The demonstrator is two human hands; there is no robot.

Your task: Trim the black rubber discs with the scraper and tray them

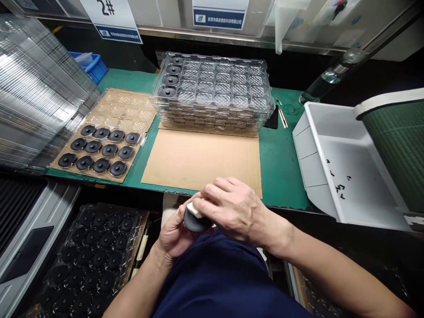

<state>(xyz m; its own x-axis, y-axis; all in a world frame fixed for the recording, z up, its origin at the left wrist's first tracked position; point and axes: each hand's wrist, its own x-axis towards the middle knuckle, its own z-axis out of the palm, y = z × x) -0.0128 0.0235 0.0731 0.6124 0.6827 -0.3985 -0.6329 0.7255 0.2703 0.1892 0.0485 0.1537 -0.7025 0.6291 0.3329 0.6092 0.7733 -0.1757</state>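
Observation:
In front of my body, my left hand (172, 235) grips a black round plastic part (194, 223) by its edge, its smooth face tilted up. My right hand (233, 211) is closed on a small white pad (192, 209), which it presses against the part's face. Whether the pad is cloth or sponge I cannot tell. Beyond my hands lies a flat cardboard sheet (202, 159) at the bench edge. Similar black round parts (109, 150) fill the near rows of a clear tray on cardboard at the left.
A stack of clear blister trays (212, 110) stands at the back, black parts in its left column. More trays (36, 97) lean at far left. A white bin (351, 163) with small black scraps sits right. Below the bench at left is a filled tray (89, 256).

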